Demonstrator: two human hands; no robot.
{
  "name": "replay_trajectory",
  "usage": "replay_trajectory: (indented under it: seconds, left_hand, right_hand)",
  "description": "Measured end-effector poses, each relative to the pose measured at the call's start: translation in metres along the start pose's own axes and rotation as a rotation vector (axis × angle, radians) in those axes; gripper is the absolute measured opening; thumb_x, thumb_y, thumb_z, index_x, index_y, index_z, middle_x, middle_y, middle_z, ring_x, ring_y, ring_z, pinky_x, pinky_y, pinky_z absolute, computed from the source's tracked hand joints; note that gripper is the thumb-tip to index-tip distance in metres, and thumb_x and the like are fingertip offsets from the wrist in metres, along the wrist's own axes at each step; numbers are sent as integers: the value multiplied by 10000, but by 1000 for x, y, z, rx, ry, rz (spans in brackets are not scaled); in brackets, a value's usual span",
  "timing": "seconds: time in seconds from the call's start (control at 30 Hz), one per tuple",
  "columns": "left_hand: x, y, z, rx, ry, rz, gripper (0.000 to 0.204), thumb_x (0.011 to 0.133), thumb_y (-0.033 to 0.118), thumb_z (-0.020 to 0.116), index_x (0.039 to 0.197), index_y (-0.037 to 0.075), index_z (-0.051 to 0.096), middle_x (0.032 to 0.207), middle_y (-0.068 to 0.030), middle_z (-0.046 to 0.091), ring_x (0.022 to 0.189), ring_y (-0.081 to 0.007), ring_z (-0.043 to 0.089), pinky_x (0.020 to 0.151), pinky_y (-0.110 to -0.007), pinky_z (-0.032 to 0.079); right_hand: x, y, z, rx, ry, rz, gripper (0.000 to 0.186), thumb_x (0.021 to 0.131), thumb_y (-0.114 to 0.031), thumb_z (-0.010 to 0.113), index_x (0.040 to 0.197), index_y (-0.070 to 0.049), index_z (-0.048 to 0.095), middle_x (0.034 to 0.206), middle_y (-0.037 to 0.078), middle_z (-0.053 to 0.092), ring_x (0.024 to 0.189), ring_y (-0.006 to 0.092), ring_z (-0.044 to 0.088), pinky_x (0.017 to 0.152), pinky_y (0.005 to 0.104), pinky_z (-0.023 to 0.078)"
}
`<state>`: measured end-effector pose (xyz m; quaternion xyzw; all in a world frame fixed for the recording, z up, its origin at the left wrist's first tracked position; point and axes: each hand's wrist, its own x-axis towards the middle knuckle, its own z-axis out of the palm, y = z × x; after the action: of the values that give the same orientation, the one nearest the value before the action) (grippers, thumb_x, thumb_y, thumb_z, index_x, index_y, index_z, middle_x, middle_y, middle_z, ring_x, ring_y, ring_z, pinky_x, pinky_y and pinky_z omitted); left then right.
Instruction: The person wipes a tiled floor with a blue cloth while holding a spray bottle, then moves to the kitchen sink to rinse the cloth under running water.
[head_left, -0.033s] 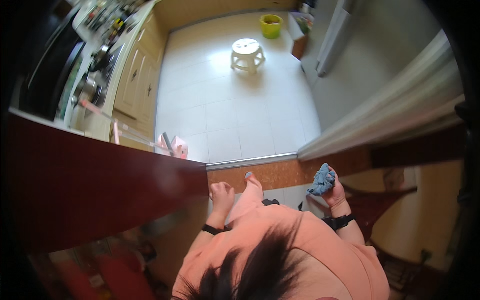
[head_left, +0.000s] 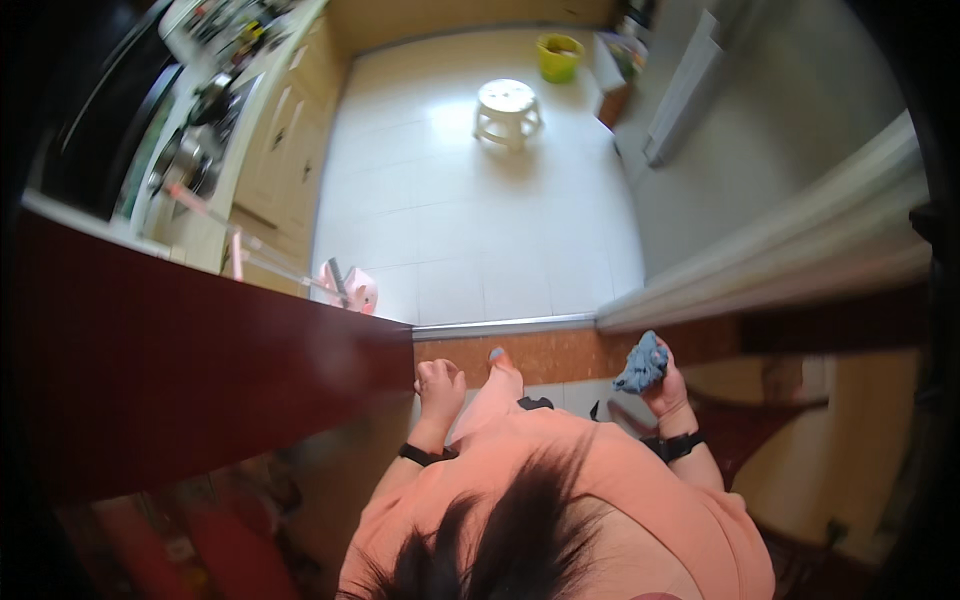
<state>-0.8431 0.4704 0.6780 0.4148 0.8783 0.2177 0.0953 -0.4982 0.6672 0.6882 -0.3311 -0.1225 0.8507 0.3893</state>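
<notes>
A crumpled blue cloth (head_left: 641, 364) is gripped in my right hand (head_left: 668, 392), out to my right side at waist height. My fingers wrap its near edge, and most of the cloth bulges out past them. On the other side, my left hand (head_left: 440, 388) hangs beside the end of a dark red panel (head_left: 220, 370). Its fingers are loosely bent, with a gap before the thumb and nothing visible in them. Whether the fingertips touch the panel I cannot tell.
Past a metal threshold strip (head_left: 505, 325) lies a tiled kitchen floor with a white stool (head_left: 507, 112) and a yellow-green bin (head_left: 558, 60). Counter cabinets (head_left: 285, 140) run along the left, with pots (head_left: 185, 160) above. A grey fridge (head_left: 760, 130) and sliding door (head_left: 800, 225) line the right.
The view has turned slightly, so the stool and bin appear farther right. My left hand has drifted a little left, closer to the panel's end. The cloth stays in my right hand.
</notes>
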Motion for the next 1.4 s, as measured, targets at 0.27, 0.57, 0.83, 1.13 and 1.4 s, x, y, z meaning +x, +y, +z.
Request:
replay_trajectory:
  seconds: [0.27,0.57,0.83,1.13,1.4]
  left_hand:
    - [140,36,-11,-169,103,-120,172,768,257,603,894,149,557,1020,-138,498,1001,-330,471,845,-474,376]
    - [329,19,-53,-438,302,-2,146,778,105,624,918,81,589,922,-89,491,815,-209,485,714,-296,421]
    - [498,63,-183,-1085,554,0,221,886,165,534,1060,29,545,987,-32,462,842,-111,406,783,-232,349]
    - [724,59,-325,-1020,418,756,379,853,428,596,1183,252,539,901,-3,468,712,-130,388,626,-265,263]
    - [995,78,-345,-1267,-15,868,171,811,256,555,943,247,447,833,15,410,655,-123,337,638,-311,247]
  right_hand:
    - [143,-41,66,-13,-347,301,132,936,-232,386,936,-135,475,725,26,464,649,166,484,617,325,466]
    - [367,-99,150,-314,-6,81,291,871,-175,518,1155,-161,452,822,48,492,757,208,513,672,391,486]
    - [616,-107,365,-403,-449,235,435,882,-130,501,1297,-157,373,1100,92,533,1001,231,553,826,412,493]
    - [803,-88,499,-433,-422,110,429,879,-141,489,1295,-132,386,1200,88,506,1060,224,532,903,401,462]
    - [846,-120,450,-271,89,-21,383,886,-174,513,1261,-180,430,1062,57,541,967,237,552,822,441,496]
